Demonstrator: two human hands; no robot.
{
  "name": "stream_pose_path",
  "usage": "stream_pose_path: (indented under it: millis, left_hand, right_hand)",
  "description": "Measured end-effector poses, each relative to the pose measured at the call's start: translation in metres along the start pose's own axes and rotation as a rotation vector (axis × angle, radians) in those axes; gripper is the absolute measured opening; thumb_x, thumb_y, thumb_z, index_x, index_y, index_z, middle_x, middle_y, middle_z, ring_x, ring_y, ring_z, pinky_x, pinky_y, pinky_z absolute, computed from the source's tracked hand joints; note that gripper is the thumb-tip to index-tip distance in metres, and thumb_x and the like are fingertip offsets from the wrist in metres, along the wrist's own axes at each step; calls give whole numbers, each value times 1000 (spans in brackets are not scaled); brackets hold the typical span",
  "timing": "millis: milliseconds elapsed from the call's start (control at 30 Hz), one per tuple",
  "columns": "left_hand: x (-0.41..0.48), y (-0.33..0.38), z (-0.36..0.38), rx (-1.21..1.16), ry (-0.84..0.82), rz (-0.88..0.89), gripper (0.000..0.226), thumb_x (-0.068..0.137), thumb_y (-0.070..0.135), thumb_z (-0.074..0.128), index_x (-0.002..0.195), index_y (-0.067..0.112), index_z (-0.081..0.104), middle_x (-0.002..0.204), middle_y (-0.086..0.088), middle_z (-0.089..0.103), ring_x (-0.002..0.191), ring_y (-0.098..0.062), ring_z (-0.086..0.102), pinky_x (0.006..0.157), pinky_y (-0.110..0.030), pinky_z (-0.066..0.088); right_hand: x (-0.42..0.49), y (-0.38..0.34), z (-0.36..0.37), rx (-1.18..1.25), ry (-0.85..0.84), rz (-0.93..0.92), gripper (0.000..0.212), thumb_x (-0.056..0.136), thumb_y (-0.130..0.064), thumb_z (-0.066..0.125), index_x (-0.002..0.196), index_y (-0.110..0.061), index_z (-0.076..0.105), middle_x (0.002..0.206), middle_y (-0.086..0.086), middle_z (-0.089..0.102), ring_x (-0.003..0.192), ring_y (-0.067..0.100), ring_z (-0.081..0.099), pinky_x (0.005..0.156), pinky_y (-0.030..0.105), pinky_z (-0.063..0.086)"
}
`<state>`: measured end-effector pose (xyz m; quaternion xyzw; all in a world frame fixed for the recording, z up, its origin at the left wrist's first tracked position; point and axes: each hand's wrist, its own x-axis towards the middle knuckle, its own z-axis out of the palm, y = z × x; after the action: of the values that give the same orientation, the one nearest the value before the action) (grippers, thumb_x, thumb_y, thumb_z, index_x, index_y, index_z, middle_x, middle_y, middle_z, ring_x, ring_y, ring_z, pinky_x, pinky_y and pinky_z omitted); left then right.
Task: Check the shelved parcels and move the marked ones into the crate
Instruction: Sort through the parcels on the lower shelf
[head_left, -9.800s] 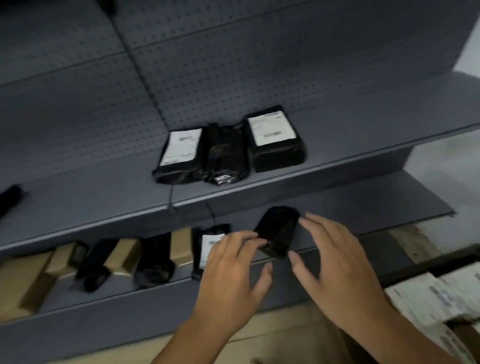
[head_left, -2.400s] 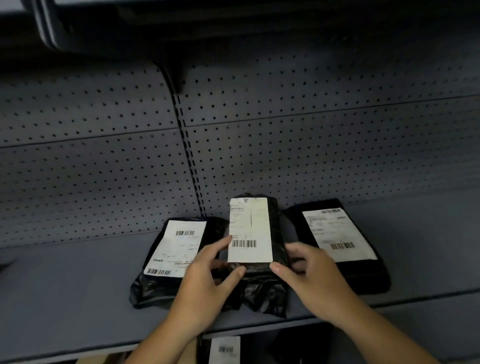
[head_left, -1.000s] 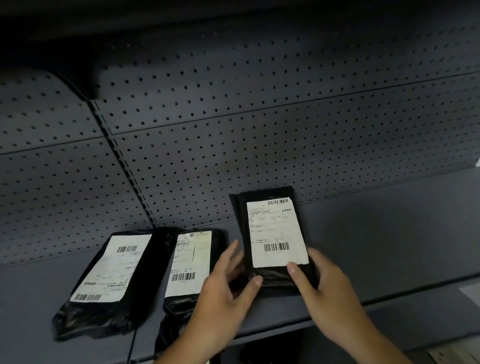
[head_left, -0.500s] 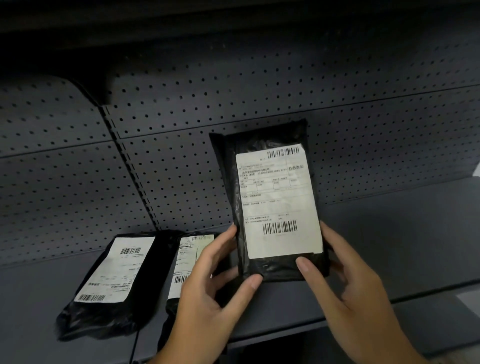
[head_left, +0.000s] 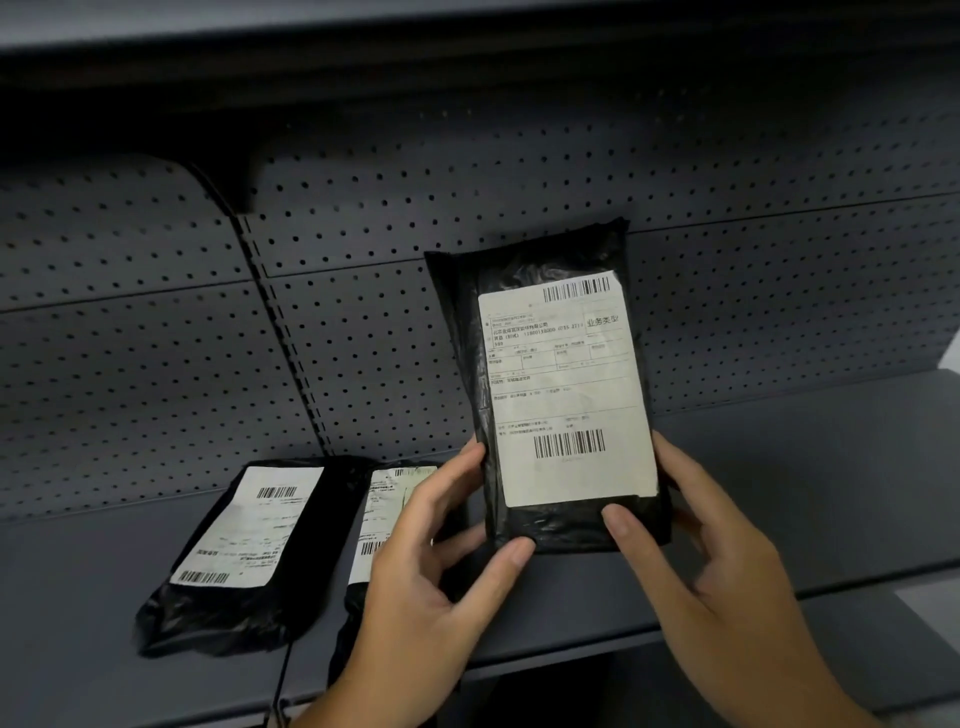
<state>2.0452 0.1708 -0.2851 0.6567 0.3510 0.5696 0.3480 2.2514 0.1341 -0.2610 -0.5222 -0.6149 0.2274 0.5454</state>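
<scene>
Step in hand: I judge this to be the checking step, with one parcel raised for reading and nothing on its way to the crate yet.
Far-left parcel (head_left: 244, 540): lies flat on the shelf (head_left: 805, 467), label up.
Middle parcel (head_left: 382, 512): lies flat just beside the far-left parcel, label up.
Left hand (head_left: 431, 587): grips the lifted parcel's lower left edge, thumb on the front corner and fingers curled behind.
Lifted parcel (head_left: 561, 525): held upright, clear of the shelf and in front of the pegboard back (head_left: 156, 364). Its white label (head_left: 566, 389) faces my camera.
Right hand (head_left: 691, 566): grips the lower right edge, thumb on the front below the label and fingers behind.
Next move: I must settle whether this label carries the mark. If it does, I turn away and find the crate. If not, I set the parcel down on the bare shelf to the right.
Hard to make out: the far-left label is blurred. My left hand covers part of the middle label. The lifted label's small print is too fine to read, and I see no plain mark on it. The parcel's back is hidden, and the crate is out of view.
</scene>
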Motion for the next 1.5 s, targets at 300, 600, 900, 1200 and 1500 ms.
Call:
stream_pose_path:
  millis: [300,600,900,1200,1500]
  left_hand:
    - [2,-43,19,173,-164,-247,60,92,26,77,145,36,51,133,26,65,130,6,55,109,-30,50]
    - [1,-58,26,471,-259,-253,58,95,53,66,148,44,45,148,25,51,136,13,41,117,-25,38]
    - [-38,-10,-51,1112,-34,-51,45,94,55,59,130,28,64,131,14,60,123,-9,56,106,-31,43]
    - [-142,33,-157,1349,213,-331,47,94,62,52,127,32,65,126,15,61,119,-11,56,104,-31,42]
    - [-291,78,-244,1336,417,-589,58,94,68,42,142,37,52,145,19,51,139,-5,42,122,-27,22]
  right_hand:
    - [6,63,6,-42,-132,269,49,94,-37,68,140,-47,52,125,-35,63,118,-16,55,106,25,48]
    - [-2,91,11,-240,-148,374,69,87,-70,53,148,-41,44,140,-18,58,133,8,50,104,29,45]
    - [-5,32,64,-627,-291,-140,70,94,-63,53,150,-22,43,142,-7,46,133,17,43,110,37,37]
    - [-48,-34,162,-547,-579,-347,68,90,-72,38,144,-32,48,136,-14,50,127,12,44,102,37,45]
    - [-152,-112,265,-529,-887,-579,65,94,-65,44,149,-30,45,146,-13,45,135,12,40,109,33,39]
